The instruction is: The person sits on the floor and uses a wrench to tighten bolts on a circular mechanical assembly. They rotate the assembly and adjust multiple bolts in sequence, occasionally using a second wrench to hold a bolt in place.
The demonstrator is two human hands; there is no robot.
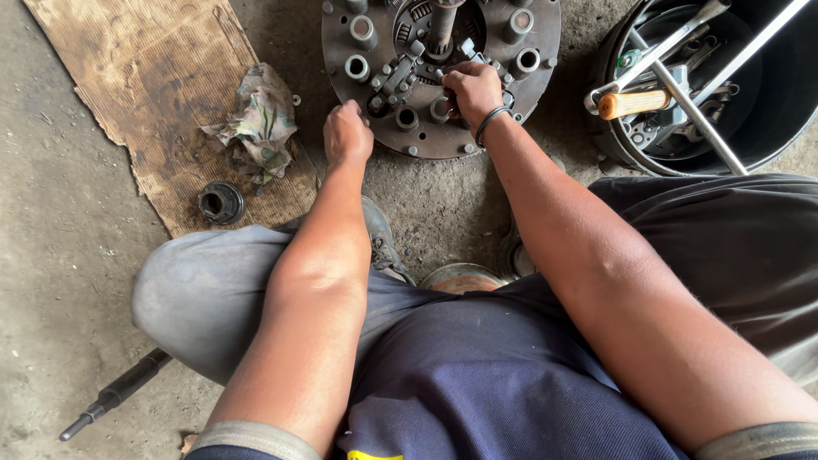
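Observation:
A round, rusty metal clutch plate (528,34) with several short cylinders, bolts and a central shaft lies on the concrete floor in front of me. My right hand (474,87) rests on the plate's near middle, fingers curled around a small metal part there. My left hand (346,132) is at the plate's near left rim, fingers closed and pressing against its edge. What the left fingers grip is hidden under the hand.
A crumpled rag (260,119) and a round metal bearing (221,203) lie on a cardboard sheet (128,68) to the left. A black tub (767,128) at right holds wrenches and a wooden-handled tool (635,103). A dark metal rod (115,393) lies at lower left.

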